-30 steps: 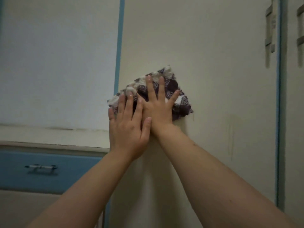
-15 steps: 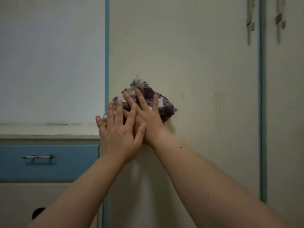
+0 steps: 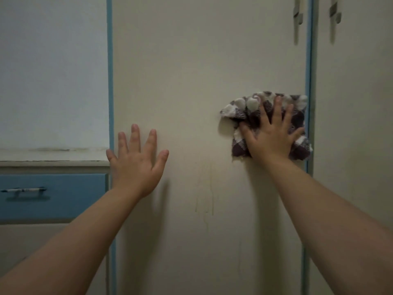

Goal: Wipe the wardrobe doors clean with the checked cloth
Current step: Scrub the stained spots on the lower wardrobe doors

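Observation:
A cream wardrobe door with blue edging fills the middle of the view. The bunched purple-and-white checked cloth lies flat against it near the door's right edge. My right hand presses the cloth to the door with straight, spread fingers. My left hand is spread flat at the door's lower left, apart from the cloth and holding nothing. Faint yellowish drip stains run down the door between my two hands.
A second cream door stands to the right, with two metal handles near the top on either side of the blue strip. At left a blue drawer with a bar handle sits under a dusty ledge.
My right hand slid the cloth from the door's left edge across to its right edge. My left hand came off the cloth and stays at the left.

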A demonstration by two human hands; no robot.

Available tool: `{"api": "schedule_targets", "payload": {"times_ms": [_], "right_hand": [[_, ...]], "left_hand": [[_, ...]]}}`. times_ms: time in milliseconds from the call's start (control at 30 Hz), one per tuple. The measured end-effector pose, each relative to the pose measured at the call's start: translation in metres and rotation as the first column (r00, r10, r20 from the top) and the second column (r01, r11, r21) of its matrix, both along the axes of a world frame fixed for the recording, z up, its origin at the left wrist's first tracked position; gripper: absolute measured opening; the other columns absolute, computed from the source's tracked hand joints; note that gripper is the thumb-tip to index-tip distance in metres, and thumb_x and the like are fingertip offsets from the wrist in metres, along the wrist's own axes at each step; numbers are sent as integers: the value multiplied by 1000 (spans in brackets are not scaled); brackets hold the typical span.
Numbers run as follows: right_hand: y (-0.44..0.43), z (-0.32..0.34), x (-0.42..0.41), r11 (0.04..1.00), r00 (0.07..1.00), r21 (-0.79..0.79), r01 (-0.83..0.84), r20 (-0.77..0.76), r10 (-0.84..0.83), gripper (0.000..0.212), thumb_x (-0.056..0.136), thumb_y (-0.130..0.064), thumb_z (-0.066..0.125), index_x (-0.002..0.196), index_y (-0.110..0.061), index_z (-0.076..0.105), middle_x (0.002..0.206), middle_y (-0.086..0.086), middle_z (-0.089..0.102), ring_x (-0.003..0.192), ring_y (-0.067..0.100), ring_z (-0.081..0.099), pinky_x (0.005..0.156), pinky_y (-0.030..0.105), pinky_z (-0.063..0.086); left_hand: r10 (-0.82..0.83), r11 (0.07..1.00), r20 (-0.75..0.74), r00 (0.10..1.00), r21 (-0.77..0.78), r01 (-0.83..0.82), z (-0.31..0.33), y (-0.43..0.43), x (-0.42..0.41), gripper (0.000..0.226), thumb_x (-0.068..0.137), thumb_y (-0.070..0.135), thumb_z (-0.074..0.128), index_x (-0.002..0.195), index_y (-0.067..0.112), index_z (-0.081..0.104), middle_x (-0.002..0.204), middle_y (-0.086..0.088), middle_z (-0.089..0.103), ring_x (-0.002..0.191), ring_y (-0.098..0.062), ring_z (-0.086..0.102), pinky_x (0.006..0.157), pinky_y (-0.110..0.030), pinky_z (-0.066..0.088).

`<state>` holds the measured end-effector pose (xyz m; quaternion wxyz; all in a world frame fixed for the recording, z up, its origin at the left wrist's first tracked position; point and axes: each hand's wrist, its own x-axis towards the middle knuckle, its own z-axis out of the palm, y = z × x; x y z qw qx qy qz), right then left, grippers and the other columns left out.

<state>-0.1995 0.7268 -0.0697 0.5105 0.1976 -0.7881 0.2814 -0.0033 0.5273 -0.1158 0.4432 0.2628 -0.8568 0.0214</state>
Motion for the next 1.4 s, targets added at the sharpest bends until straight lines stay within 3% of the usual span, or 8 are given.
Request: {"api": "schedule_targets", "payload": {"times_ms": [333,500,700,900,967,1067,1167,1400], "right_hand": [[13,-67,-3,985,985,-168,-36,160,63,87,73,-76,18,149,-33,14,158,4,-11,142,30,-15,104,70,-1],[-26,-73,26,995,992,-74,-63,104,71,88,68,-82,9,146,-41,11,157,8,-13,141,36,-18,98,74,-7],[-102,-71,70,995,989,43,-93,-109,97,79,73,-77,27,141,-38,34,152,19,25,137,48,15,85,83,6],[-165,-78,114,969,956,229,-92,-251,150,80,71,-75,29,144,-42,20,154,13,10,139,42,5,91,80,-6],[-180,-87,122,953,952,296,-65,-267,147,86,73,-74,37,145,-40,5,155,11,0,139,43,-3,93,77,-9],[-191,-105,133,917,944,391,-73,-269,190,88,77,-67,46,147,-35,3,156,9,-6,140,42,-12,95,77,-8],[-195,-124,141,835,948,550,-7,-263,181,93,85,-65,39,143,-25,-21,154,7,-21,136,40,-27,94,79,-10],[-174,-146,135,768,927,639,39,-310,210,74,93,-52,26,147,-23,-15,156,5,-18,138,36,-23,94,75,-12]], "left_hand": [[-44,999,-45,998,16,44,7,-1,6,50,97,40,26,146,37,16,157,0,0,143,-27,0,111,-54,5],[-106,994,-89,990,3,106,7,-12,11,56,90,42,19,145,35,20,157,3,10,142,-25,8,112,-52,9],[-211,978,-184,960,-32,208,-7,-22,23,61,84,44,18,145,36,19,157,3,6,143,-20,2,112,-51,1],[-211,977,-204,956,-54,204,-22,-30,39,62,83,46,21,144,35,24,156,3,9,143,-19,1,112,-50,-1],[-189,982,-209,960,-49,183,-30,-36,42,63,82,47,22,144,34,23,157,1,9,143,-20,1,111,-51,0],[-155,986,-202,967,-88,139,-48,-41,42,68,80,55,18,145,33,21,157,-1,5,143,-22,-3,111,-51,-3],[-170,978,-174,970,-154,144,-66,-37,38,65,81,56,20,143,34,19,157,-2,5,143,-24,-5,109,-49,-9],[-160,978,-88,983,-151,145,-95,-21,21,66,82,60,13,143,36,21,156,-1,9,143,-29,1,109,-54,-7]]}}
